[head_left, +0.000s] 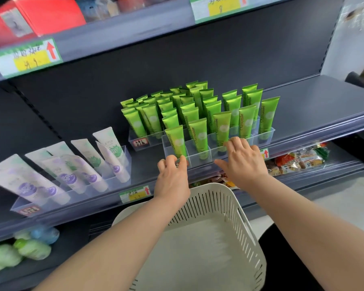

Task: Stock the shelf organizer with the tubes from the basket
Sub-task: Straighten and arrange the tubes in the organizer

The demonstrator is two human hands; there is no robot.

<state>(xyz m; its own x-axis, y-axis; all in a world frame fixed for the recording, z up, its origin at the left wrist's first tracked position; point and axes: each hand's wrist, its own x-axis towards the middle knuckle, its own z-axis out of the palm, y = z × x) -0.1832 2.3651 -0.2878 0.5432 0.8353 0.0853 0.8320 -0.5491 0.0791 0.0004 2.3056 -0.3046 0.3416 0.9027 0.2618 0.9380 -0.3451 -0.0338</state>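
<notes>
A clear plastic shelf organizer [267, 134] stands on the middle shelf, filled with several upright green tubes [200, 133]. My left hand [171, 175] pinches the organizer's front left corner, fingers curled on its edge. My right hand [243, 162] rests on the front wall further right, fingers spread over the rim. A white slotted basket [219, 206] sits below my forearms, and I see no tubes inside it.
A second clear organizer [139, 142] of green tubes stands behind and to the left. White and purple tubes [72, 175] lean in trays at the left. Price tags line the shelf edges. Snack packets [298, 160] lie on the shelf below.
</notes>
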